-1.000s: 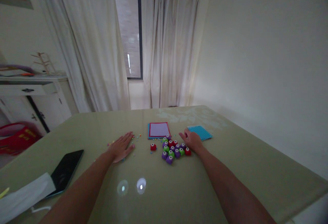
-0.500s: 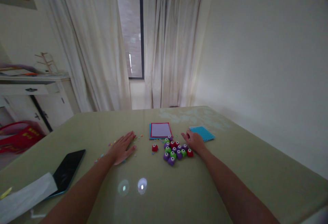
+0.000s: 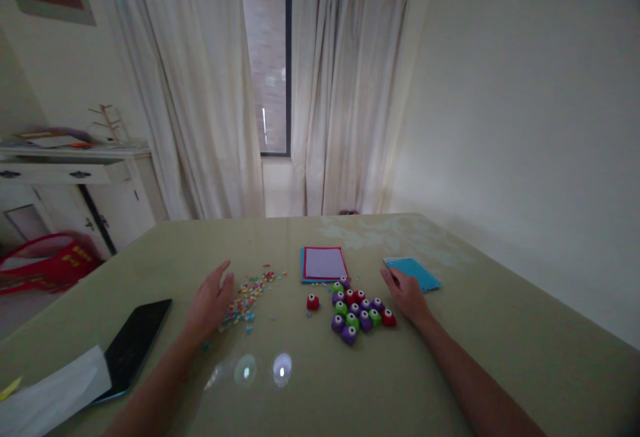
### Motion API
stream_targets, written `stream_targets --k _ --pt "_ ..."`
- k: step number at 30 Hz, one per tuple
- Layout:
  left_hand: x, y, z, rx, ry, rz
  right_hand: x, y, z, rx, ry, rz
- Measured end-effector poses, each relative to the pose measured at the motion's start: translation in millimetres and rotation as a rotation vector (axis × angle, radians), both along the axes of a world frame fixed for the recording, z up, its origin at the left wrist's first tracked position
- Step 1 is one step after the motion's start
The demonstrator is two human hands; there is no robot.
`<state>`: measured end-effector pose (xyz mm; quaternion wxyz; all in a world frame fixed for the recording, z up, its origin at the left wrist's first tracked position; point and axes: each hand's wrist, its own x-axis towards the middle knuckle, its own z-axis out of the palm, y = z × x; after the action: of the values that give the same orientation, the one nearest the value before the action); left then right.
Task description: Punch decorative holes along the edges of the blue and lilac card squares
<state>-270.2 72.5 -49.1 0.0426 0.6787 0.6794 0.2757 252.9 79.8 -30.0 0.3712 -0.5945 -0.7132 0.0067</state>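
Observation:
My left hand point(image 3: 210, 300) is raised a little at the left edge of a loose pile of small multicoloured bits point(image 3: 251, 297); its thumb and forefinger are apart and I see nothing held. My right hand point(image 3: 406, 295) rests on the table, fingers loosely bent with a gap between them, holding nothing visible. It lies beside a blue sheet point(image 3: 417, 273) and to the right of a cluster of red, green and purple one-eyed toys point(image 3: 354, 309). A single red one-eyed toy point(image 3: 313, 302) stands apart, left of the cluster. Behind them lies a purple, red-edged square point(image 3: 325, 263) on a blue one.
A black tablet point(image 3: 137, 337) lies at the left of the glossy table point(image 3: 300, 403), partly under a white paper point(image 3: 60, 390). Beyond the table's left edge are a red bag point(image 3: 50, 262) and a white cabinet point(image 3: 117, 200). Curtains hang behind, and a wall runs along the right.
My left hand has lifted off the multicoloured bits and drawn back to the left, uncovering the pile. My right hand stays beside the toys. The whole view has shifted slightly.

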Motion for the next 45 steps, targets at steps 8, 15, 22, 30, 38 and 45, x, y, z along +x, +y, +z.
stream_targets --k 8,15,22,30,38,45 --pt "24.3 -22.6 -5.7 -0.193 0.094 -0.344 -5.9 -5.8 1.9 -0.047 -0.035 0.088" --pt "-7.4 -13.2 33.2 -0.209 -0.002 -0.276 -4.0 -6.3 1.4 -0.074 -0.026 0.087" --pt "-3.4 -25.3 62.0 -0.522 -0.284 -0.297 -5.4 -8.0 2.2 -0.127 -0.058 0.109" --pt "15.3 -22.4 42.4 -0.672 -0.606 -0.192 -3.6 -6.9 0.7 -0.103 -0.040 0.096" --pt "3.8 -15.8 40.2 -0.614 -0.736 -0.113 -5.6 -9.2 2.9 -0.099 -0.076 0.134" --pt "8.4 -27.3 53.1 -0.703 -0.758 -0.146 -4.4 -8.5 1.9 -0.071 -0.069 0.116"
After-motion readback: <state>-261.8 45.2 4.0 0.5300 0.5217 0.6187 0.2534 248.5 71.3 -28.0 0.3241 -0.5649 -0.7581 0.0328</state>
